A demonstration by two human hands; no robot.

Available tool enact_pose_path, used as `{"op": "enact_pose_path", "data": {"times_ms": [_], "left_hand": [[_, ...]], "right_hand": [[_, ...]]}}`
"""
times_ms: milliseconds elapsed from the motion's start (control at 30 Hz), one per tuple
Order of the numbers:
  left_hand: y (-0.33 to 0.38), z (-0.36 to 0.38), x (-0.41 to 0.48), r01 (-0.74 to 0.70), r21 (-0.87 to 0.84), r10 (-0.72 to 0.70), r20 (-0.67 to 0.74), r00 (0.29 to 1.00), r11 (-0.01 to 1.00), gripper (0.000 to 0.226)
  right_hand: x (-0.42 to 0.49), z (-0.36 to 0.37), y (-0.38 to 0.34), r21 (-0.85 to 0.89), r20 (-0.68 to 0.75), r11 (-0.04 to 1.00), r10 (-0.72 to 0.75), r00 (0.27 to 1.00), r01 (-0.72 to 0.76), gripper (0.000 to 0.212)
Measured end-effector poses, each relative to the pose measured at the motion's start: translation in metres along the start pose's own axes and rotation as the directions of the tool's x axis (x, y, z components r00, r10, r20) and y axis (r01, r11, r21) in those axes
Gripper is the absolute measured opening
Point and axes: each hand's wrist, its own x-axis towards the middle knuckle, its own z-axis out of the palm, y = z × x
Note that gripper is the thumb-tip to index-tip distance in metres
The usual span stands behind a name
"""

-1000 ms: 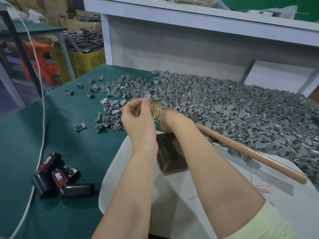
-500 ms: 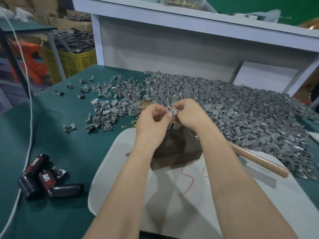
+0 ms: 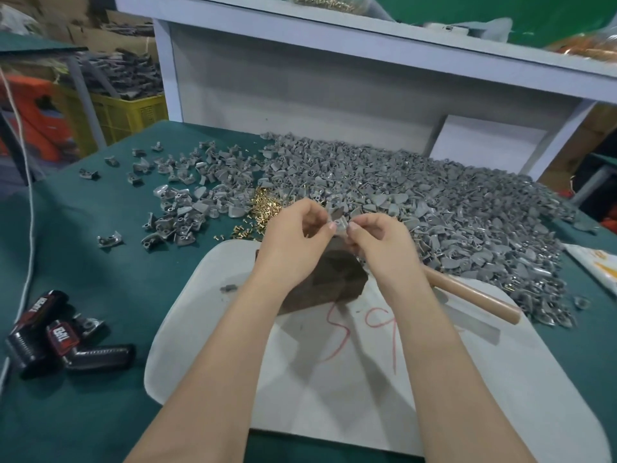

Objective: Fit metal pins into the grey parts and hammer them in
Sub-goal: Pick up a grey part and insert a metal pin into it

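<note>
Right now I'm fitting: fingers of my left hand (image 3: 293, 232) and right hand (image 3: 377, 242) pinch one grey part (image 3: 339, 222) above the dark block (image 3: 330, 284). I can't make out the pin. Next, probably, seat it on the block and take the hammer (image 3: 474, 295).

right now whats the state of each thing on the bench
grey part, held up between both hands
left hand, pinching the grey part
right hand, pinching the grey part
hammer, lying on the white board, unheld
brass pins, loose heap on the table
dark block, resting on the board
</note>
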Motion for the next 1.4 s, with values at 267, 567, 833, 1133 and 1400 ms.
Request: {"op": "enact_pose_path", "data": {"times_ms": [267, 567, 833, 1133, 1400], "left_hand": [[-0.008, 0.0, -0.002, 0.07, 0.525, -0.109, 0.043, 0.993, 0.848, 0.007], [-0.004, -0.002, -0.002, 0.055, 0.5, -0.108, 0.078, 0.991, 0.864, 0.004], [-0.004, -0.003, -0.003, 0.041, 0.483, -0.101, 0.098, 0.99, 0.875, 0.004], [-0.004, -0.003, -0.003, 0.024, 0.467, -0.081, 0.102, 0.992, 0.884, 0.006], [-0.003, -0.003, -0.003, 0.005, 0.473, -0.06, 0.101, 0.993, 0.881, 0.005]], "right_hand": [[0.0, 0.005, 0.01, -0.324, 0.03, 0.934, -0.149, 0.988, 0.151, 0.024], [-0.005, 0.009, 0.01, -0.571, 0.094, 0.801, -0.151, 0.984, 0.177, 0.014], [-0.008, 0.012, 0.009, -0.548, 0.076, 0.814, -0.18, 0.981, 0.192, 0.017], [-0.009, 0.015, 0.007, -0.633, 0.094, 0.74, -0.22, 0.971, 0.228, 0.011], [-0.01, 0.017, 0.0, -0.718, 0.165, 0.64, -0.225, 0.96, 0.273, 0.006]]}}
